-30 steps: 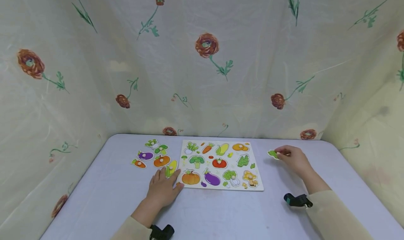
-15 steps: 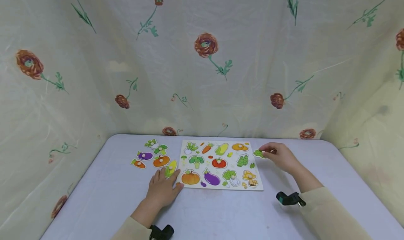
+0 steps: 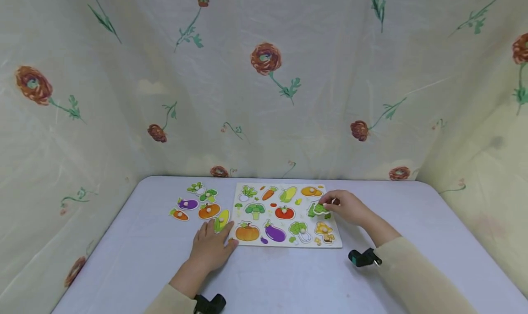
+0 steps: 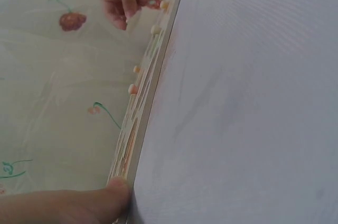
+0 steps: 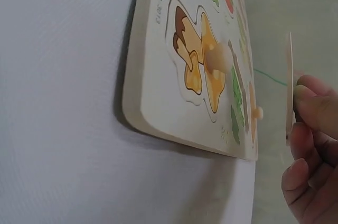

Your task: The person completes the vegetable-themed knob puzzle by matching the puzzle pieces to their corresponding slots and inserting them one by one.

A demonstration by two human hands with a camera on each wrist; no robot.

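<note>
My right hand pinches a green vegetable puzzle piece above the right side of the white wooden peg puzzle board, over its green printed shape. In the right wrist view the thin piece appears edge-on, held apart from the board between thumb and fingers. The left hand rests at the board's lower left corner, fingers spread and thumb against its edge. Just beyond those fingertips lies a corn piece. Knobbed mushroom, cabbage and tomato pieces sit in the board.
Left of the board lie loose pieces: a pumpkin, an eggplant, a carrot, a broccoli and a radish. A white cloth covers the table. A flowered curtain hangs behind it.
My right hand has carried the green piece leftward from beside the board to above its right side. The left hand stays at the board's corner. The head view has shifted slightly.
</note>
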